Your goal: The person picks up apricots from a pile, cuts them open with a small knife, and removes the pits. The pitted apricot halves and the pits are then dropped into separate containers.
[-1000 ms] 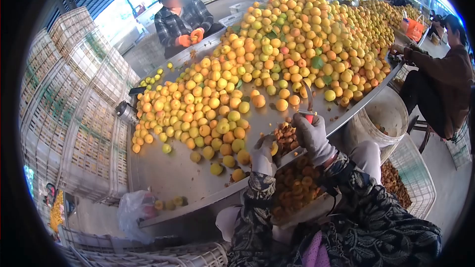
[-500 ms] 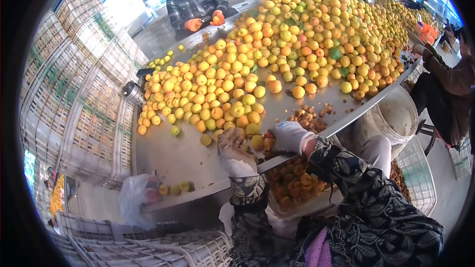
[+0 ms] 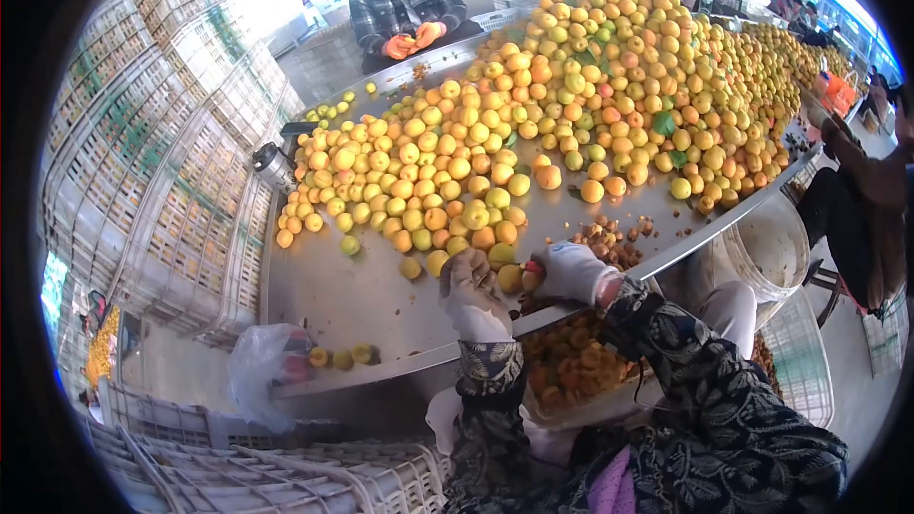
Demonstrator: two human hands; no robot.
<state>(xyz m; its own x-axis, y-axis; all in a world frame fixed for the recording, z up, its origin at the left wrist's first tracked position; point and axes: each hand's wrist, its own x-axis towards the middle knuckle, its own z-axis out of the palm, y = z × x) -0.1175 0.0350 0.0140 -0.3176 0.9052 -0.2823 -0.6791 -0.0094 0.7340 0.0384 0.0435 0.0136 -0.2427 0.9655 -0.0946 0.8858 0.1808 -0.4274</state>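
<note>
My right hand (image 3: 571,272), in a white glove, is closed at the near edge of the metal sorting table (image 3: 371,324). A reddish-orange apricot (image 3: 533,273) shows at its fingertips. Just left of it is my left hand (image 3: 472,291), in a soiled pale glove, its fingers curled inward; whatever they may hold is hidden. Whole apricots (image 3: 509,278) lie right beside and between the hands. Beyond them rises a large heap of yellow-orange apricots (image 3: 457,167). Below the table edge, under my right wrist, a container holds split apricot pieces (image 3: 577,362).
Brown pits (image 3: 609,240) lie beyond my right hand. A white bucket (image 3: 766,238) and a crate (image 3: 798,352) stand at right. Stacked plastic crates (image 3: 162,190) rise at left. A plastic bag (image 3: 259,371) hangs at the near left corner. A person in orange gloves (image 3: 416,41) works opposite.
The view has shifted slightly, so the table sits a little lower and farther right. My hands stay close together at the edge. The opposite person's orange-gloved hands have come together.
</note>
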